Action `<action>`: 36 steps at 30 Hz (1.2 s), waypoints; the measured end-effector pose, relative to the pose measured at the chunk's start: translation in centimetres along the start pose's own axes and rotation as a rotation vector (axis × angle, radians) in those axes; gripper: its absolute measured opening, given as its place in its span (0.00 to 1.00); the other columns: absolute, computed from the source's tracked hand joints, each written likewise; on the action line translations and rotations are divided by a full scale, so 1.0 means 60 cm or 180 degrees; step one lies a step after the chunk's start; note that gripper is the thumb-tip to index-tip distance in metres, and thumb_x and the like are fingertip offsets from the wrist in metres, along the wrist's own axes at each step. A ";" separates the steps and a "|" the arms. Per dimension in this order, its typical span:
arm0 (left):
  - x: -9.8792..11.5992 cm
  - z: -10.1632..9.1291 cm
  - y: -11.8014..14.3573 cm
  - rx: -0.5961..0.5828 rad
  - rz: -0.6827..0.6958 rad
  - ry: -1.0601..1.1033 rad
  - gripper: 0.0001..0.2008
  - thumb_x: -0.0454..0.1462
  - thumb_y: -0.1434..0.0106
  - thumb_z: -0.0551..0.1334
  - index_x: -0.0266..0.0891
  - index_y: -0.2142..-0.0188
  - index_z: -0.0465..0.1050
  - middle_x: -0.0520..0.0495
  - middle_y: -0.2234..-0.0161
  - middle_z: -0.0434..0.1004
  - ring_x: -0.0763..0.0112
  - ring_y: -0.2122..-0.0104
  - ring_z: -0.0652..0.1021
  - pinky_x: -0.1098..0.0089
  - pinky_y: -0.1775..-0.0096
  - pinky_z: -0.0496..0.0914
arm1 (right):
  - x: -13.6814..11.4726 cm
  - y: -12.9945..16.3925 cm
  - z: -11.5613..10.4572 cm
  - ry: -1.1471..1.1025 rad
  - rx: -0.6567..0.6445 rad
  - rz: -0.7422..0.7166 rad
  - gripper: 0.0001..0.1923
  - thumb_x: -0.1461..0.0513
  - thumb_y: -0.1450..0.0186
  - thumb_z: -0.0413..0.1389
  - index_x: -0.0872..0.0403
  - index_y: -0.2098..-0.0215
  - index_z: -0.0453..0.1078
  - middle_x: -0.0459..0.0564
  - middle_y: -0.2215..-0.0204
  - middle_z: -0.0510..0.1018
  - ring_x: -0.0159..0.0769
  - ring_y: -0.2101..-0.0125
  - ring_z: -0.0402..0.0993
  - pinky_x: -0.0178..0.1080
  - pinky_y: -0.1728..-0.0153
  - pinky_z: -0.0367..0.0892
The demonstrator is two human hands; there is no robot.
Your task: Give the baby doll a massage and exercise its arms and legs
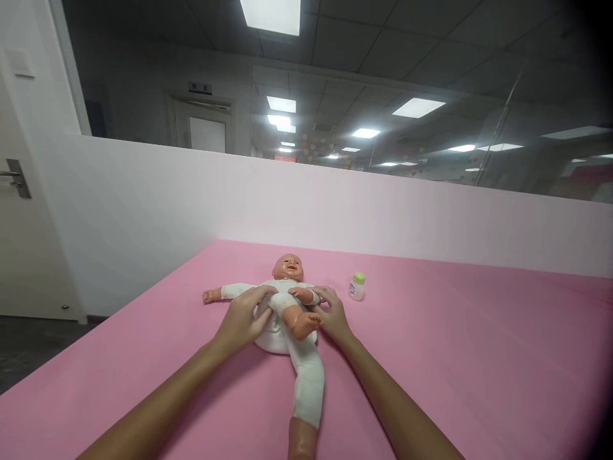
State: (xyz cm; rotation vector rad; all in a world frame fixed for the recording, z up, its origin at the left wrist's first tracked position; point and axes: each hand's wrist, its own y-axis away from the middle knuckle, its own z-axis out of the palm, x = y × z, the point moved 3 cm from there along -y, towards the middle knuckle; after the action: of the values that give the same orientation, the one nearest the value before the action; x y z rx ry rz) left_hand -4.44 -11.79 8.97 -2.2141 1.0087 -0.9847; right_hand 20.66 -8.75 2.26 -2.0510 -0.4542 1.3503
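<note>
A baby doll (307, 377) with a white cloth body lies on its back, head away from me. One leg stretches toward me; the other is bent up, its bare foot over the belly. My left hand (246, 313) curls its thumb and fingers on the thigh of the bent leg. On the other side, my right hand (332, 314) holds the doll's arm beside the raised foot, its thumb partly hidden. Under the doll's hips shows a white padded piece, probably a diaper (272, 343). The doll's other arm points out to the left.
The doll rests on a pink padded table (454, 358). A small clear bottle (356, 291) with a green cap stands right of the doll. A low white wall (383, 214) with glass above borders the far side. To the left is a door (33, 255).
</note>
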 end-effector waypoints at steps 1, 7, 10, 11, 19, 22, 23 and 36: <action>0.000 -0.004 -0.001 -0.0072 0.0026 0.0017 0.15 0.31 0.37 0.57 0.43 0.51 0.72 0.48 0.56 0.80 0.60 0.56 0.78 0.63 0.54 0.71 | 0.004 -0.001 -0.001 -0.0036 0.0050 0.0100 0.14 0.56 0.36 0.60 0.47 0.53 0.79 0.50 0.56 0.80 0.46 0.53 0.71 0.43 0.55 0.68; 0.004 -0.031 -0.009 -0.0809 0.0259 0.0200 0.14 0.32 0.36 0.58 0.44 0.52 0.74 0.46 0.53 0.80 0.61 0.54 0.77 0.64 0.53 0.71 | 0.020 -0.003 -0.002 -0.0445 0.0268 0.0591 0.15 0.53 0.36 0.59 0.52 0.55 0.76 0.50 0.59 0.81 0.44 0.58 0.75 0.41 0.59 0.69; 0.000 -0.027 -0.008 -0.0639 0.0097 0.0192 0.13 0.34 0.36 0.59 0.44 0.53 0.74 0.47 0.55 0.80 0.63 0.58 0.77 0.66 0.58 0.71 | 0.012 -0.002 -0.001 -0.0339 0.0223 0.0499 0.13 0.55 0.37 0.59 0.51 0.57 0.77 0.50 0.60 0.81 0.45 0.58 0.74 0.41 0.60 0.69; -0.002 -0.022 -0.007 -0.0540 0.0021 0.0177 0.12 0.34 0.35 0.59 0.43 0.53 0.74 0.47 0.57 0.80 0.63 0.60 0.77 0.66 0.60 0.70 | 0.007 -0.001 -0.001 -0.0284 0.0162 0.0414 0.13 0.56 0.38 0.60 0.50 0.57 0.78 0.51 0.58 0.81 0.45 0.56 0.74 0.41 0.60 0.69; 0.000 -0.019 -0.008 -0.0610 0.0133 0.0301 0.11 0.38 0.32 0.59 0.43 0.52 0.74 0.45 0.54 0.79 0.61 0.56 0.77 0.65 0.56 0.71 | 0.007 -0.003 -0.001 -0.0427 0.0184 0.0569 0.14 0.55 0.38 0.59 0.51 0.56 0.78 0.51 0.59 0.82 0.45 0.58 0.76 0.42 0.60 0.70; 0.007 -0.018 -0.008 -0.0840 0.0322 0.0435 0.10 0.38 0.31 0.59 0.44 0.53 0.75 0.45 0.51 0.78 0.58 0.50 0.75 0.62 0.48 0.70 | 0.015 -0.004 -0.002 -0.0592 0.0263 0.0707 0.16 0.52 0.37 0.59 0.53 0.57 0.77 0.51 0.60 0.82 0.44 0.60 0.76 0.42 0.60 0.70; 0.007 -0.016 -0.007 -0.0796 0.0297 0.0450 0.10 0.38 0.32 0.59 0.44 0.53 0.75 0.45 0.51 0.78 0.58 0.50 0.75 0.61 0.47 0.69 | 0.017 -0.004 -0.002 -0.0588 0.0283 0.0724 0.15 0.52 0.36 0.59 0.53 0.58 0.77 0.51 0.61 0.82 0.44 0.61 0.76 0.42 0.60 0.70; 0.003 -0.011 -0.007 -0.0705 0.0136 0.0701 0.11 0.36 0.34 0.61 0.45 0.52 0.74 0.47 0.50 0.78 0.59 0.48 0.74 0.62 0.45 0.67 | 0.025 -0.001 0.000 -0.0431 0.0165 0.0649 0.14 0.53 0.36 0.59 0.51 0.56 0.76 0.52 0.59 0.81 0.46 0.57 0.75 0.42 0.60 0.70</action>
State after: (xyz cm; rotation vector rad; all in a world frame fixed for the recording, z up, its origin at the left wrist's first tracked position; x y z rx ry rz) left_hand -4.70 -11.80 9.72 -2.2843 1.3147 -1.1662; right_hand 21.30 -7.82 1.31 -2.0144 -0.2698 1.6116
